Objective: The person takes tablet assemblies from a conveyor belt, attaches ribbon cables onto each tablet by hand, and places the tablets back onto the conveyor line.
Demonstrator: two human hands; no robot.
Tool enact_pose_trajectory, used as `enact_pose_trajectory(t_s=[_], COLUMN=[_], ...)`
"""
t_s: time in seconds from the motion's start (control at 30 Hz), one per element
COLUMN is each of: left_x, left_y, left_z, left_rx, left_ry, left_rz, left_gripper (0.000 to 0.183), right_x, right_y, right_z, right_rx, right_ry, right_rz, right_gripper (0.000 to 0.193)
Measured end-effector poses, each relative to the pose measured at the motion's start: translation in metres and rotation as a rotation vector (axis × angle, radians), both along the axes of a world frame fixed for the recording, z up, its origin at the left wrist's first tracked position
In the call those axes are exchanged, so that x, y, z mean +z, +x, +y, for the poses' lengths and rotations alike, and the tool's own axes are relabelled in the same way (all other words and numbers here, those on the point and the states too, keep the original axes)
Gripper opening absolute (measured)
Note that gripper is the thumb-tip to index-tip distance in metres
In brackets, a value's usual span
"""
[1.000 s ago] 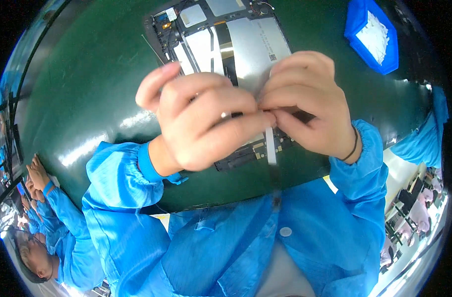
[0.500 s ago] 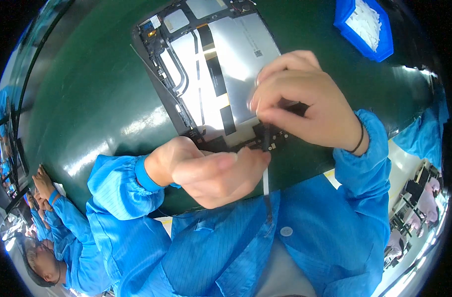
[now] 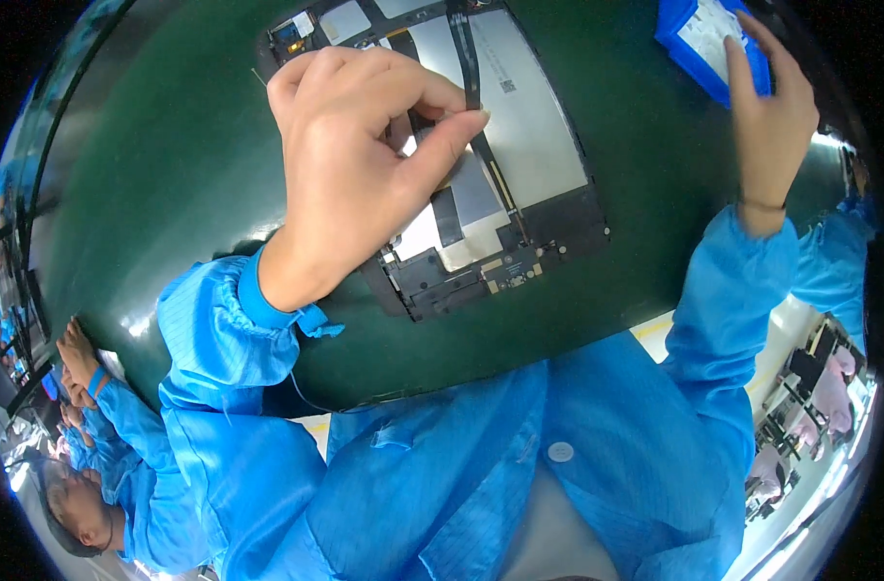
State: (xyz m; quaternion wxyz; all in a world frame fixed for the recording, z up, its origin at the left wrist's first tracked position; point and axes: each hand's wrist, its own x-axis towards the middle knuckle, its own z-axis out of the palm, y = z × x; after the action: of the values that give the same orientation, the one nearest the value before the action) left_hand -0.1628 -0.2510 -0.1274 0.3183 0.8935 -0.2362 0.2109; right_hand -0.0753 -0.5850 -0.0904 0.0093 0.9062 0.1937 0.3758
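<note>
An opened tablet (image 3: 544, 160) lies on the green table in front of me, its silver battery and black inner frame bared. My left hand (image 3: 350, 155) is closed above it, thumb and forefinger pinching a black ribbon cable (image 3: 468, 63). The lifted stretch of this flat strip runs up past the fingertips, while its lower end meets a small circuit board (image 3: 513, 273) at the tablet's near edge. At the far right, my right hand (image 3: 776, 121) reaches over a blue bin (image 3: 679, 58) of white pieces (image 3: 711, 39), fingers apart, with nothing visible in them.
The green tabletop (image 3: 171, 174) surrounds the tablet, its near edge by my jacket. On the left another person in blue rests their hands (image 3: 79, 363) at the table edge. A blue sleeve (image 3: 834, 266) shows at the far right.
My right hand has left the tablet's near edge and moved up and right to the bin. My left hand has gone up over the tablet and now pinches the cable.
</note>
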Motion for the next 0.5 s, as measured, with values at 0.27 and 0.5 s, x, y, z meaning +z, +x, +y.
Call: enact_pose_trajectory(t_s=[0.27, 0.5], left_x=[0.004, 0.030], left_y=[-0.004, 0.000], left_z=[0.009, -0.002], left_rx=[0.050, 0.081], left_ry=[0.052, -0.070], left_rz=[0.106, 0.322], left_gripper=[0.013, 0.014], right_x=[-0.017, -0.021], right_y=[-0.120, -0.122], right_z=[0.112, 0.112], right_rx=[0.618, 0.623], right_ry=[0.151, 0.203], right_rz=[0.490, 0.621], right_gripper=[0.022, 0.023])
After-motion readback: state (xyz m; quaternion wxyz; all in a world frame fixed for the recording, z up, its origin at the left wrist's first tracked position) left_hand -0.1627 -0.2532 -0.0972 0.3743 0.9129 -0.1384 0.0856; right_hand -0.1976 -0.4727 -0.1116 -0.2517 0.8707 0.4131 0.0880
